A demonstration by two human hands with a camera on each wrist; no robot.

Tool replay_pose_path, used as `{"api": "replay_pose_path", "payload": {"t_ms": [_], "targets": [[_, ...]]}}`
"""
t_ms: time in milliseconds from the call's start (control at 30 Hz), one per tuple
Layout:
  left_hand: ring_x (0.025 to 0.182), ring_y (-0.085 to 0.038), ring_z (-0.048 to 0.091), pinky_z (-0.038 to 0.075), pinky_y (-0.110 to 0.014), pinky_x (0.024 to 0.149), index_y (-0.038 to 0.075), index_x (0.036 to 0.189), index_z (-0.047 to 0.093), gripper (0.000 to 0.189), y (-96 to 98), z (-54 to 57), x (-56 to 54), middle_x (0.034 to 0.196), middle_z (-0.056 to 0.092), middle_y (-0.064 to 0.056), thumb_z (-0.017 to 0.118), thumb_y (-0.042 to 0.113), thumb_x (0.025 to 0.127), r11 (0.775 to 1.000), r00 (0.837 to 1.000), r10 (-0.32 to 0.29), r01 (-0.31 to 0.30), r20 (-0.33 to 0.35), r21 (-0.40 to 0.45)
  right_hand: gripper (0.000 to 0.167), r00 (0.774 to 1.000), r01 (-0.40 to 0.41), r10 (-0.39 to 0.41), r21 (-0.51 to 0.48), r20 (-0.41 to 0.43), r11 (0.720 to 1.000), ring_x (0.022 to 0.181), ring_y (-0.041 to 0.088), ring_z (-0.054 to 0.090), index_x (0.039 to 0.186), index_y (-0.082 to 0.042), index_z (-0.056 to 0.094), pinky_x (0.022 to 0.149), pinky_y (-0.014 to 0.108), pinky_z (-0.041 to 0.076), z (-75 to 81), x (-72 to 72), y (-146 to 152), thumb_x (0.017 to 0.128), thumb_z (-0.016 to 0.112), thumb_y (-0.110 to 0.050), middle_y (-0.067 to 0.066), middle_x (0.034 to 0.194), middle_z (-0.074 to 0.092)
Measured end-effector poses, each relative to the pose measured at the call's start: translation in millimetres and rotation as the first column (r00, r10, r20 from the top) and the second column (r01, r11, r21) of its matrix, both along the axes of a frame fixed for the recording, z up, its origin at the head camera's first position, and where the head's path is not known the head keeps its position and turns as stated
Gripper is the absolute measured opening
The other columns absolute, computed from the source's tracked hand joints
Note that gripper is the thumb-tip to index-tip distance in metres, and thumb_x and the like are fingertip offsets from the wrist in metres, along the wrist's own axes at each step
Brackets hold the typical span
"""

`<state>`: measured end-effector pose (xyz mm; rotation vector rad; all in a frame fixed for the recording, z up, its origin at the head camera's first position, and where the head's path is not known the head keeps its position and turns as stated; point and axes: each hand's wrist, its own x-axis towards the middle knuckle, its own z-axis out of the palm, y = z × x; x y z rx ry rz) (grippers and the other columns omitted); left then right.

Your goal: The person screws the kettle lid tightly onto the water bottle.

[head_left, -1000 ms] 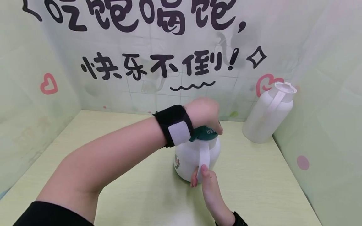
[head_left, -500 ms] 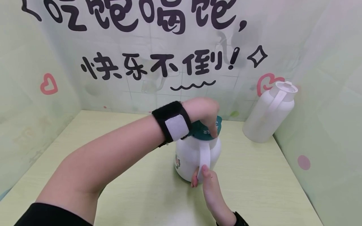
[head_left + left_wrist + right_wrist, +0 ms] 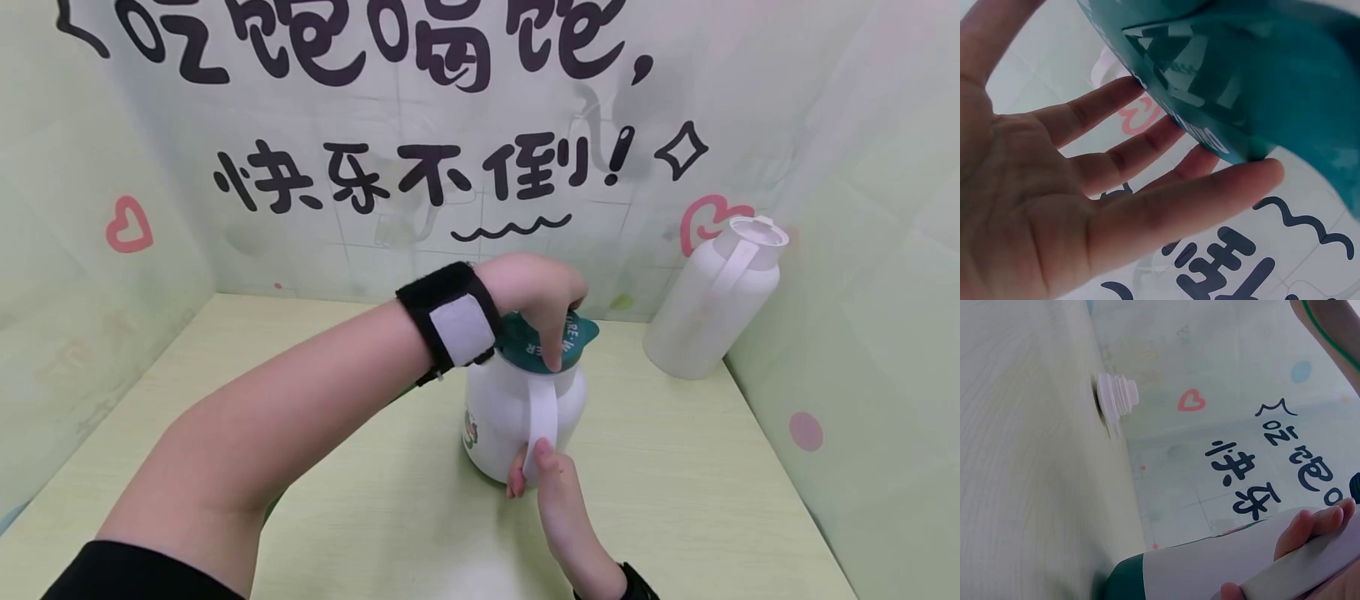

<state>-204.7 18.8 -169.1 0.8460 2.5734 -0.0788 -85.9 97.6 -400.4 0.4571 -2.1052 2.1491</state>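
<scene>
A white insulated jug (image 3: 491, 412) stands upright on the table, with a teal screw lid (image 3: 577, 340) on top. From above, my left hand (image 3: 543, 292) grips the lid's rim with spread, bent fingers; its thumb and fingertips touch the lid (image 3: 1254, 81) in the left wrist view. My right hand (image 3: 558, 496) holds the jug's white handle (image 3: 543, 408), thumb on its near side and fingers passing through the loop. In the right wrist view the jug's teal base (image 3: 1127, 581) is near the table, and my right fingers (image 3: 1329, 522) curl round the handle.
A second, translucent white jug (image 3: 701, 308) with an uncovered mouth stands at the back right, near the side wall. In the right wrist view, a white stepped plastic stopper (image 3: 1116, 397) lies at the table's (image 3: 1029, 437) far edge. Printed cloth walls (image 3: 315, 250) enclose the table.
The teal lid has turned clockwise seen from above, its pointed spout swinging out to the right. My left hand has shifted and its wrist has risen slightly; the right hand and jug stay put.
</scene>
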Motion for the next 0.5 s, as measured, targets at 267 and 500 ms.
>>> {"api": "replay_pose_path", "payload": {"t_ms": [267,500], "targets": [[0.104,-0.016,0.05,0.047,-0.031,0.088,0.014,0.131,0.05,0.069,-2.1,-1.2,-1.9,0.121,0.052,0.002,0.084,0.031,0.074,0.999,0.999,-0.034,0.034,0.016,0.011,0.066,1.0,-0.005,0.005,0.0,0.003,1.0,0.057,0.021,0.054,0.063,0.005,0.048,0.073,0.029,0.041,0.0,0.0,0.6,0.106,0.022,-0.037,0.014,0.059,0.05],[0.105,-0.017,0.049,0.049,-0.031,0.084,0.017,0.129,0.049,0.067,-4.1,-0.2,-3.3,0.12,0.05,0.002,0.085,0.025,0.073,0.999,0.998,-0.049,0.049,0.048,0.017,0.065,1.0,-0.009,0.009,-0.002,-0.001,1.0,0.057,0.021,0.053,0.062,0.004,0.048,0.072,0.029,0.042,-0.6,-0.6,0.4,0.106,0.022,-0.037,0.013,0.058,0.049]]}}
